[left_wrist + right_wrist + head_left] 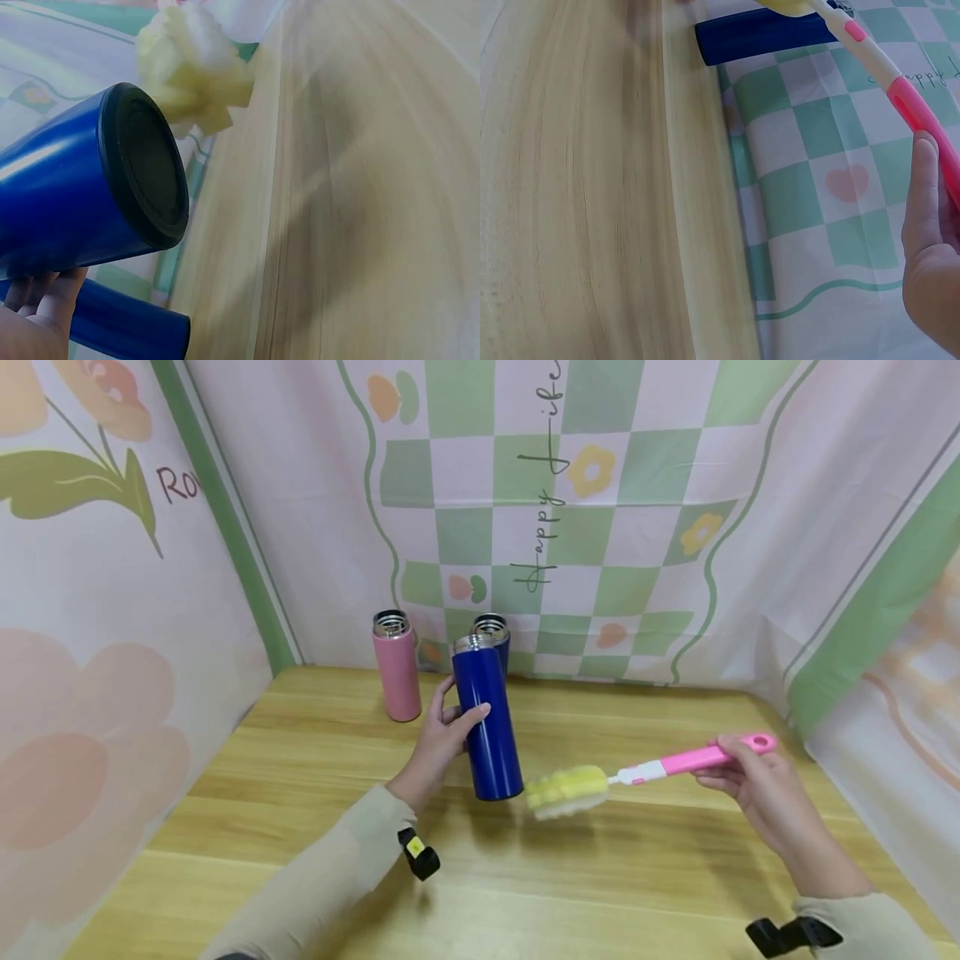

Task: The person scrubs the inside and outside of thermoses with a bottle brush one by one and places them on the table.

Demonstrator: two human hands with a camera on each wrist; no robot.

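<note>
My left hand point(442, 735) grips a blue thermos bottle point(489, 727) round its side, thumb across the front. The bottle's lidless steel mouth points up, and it leans slightly. In the left wrist view its dark base point(150, 165) shows above the wood. My right hand point(765, 785) holds a bottle brush by its pink handle point(697, 760). The brush's yellow and white sponge head point(570, 792) hangs over the table, close to the lower right of the held bottle. In the right wrist view the thumb lies along the handle point(922, 112).
A pink thermos bottle point(399, 672), open at the top, stands at the back left of the wooden table point(600, 877). Behind the held bottle stands a second blue bottle point(492, 625), partly hidden. A checked curtain point(585, 535) hangs along the table's back edge.
</note>
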